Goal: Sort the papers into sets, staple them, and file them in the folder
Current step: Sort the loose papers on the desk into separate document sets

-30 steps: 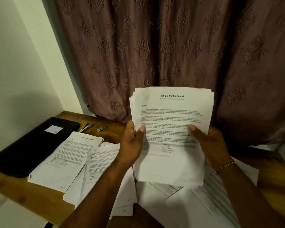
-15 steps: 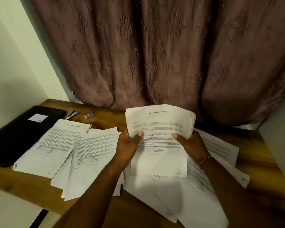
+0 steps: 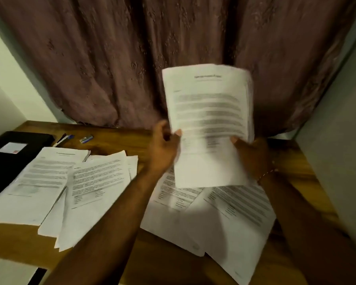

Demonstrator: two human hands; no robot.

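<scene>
I hold a stack of printed papers (image 3: 209, 120) upright above the wooden table (image 3: 115, 140), in front of the curtain. My left hand (image 3: 162, 149) pinches its left edge with thumb on the front. My right hand (image 3: 253, 155) grips its lower right edge, thumb on the page. Sorted paper piles (image 3: 56, 182) lie on the left of the table; more loose sheets (image 3: 224, 214) lie under my arms. A black folder (image 3: 10, 153) with a white label rests at far left. A small stapler (image 3: 86, 139) sits near the back edge.
Pens (image 3: 64, 138) lie beside the folder at the back. A brown patterned curtain (image 3: 173, 48) hangs behind the table. Pale walls (image 3: 337, 161) close in on both sides. The table's front edge runs at lower left.
The held stack has risen and shifted right, now standing more upright. The view has swung, and motion blur smears the page text.
</scene>
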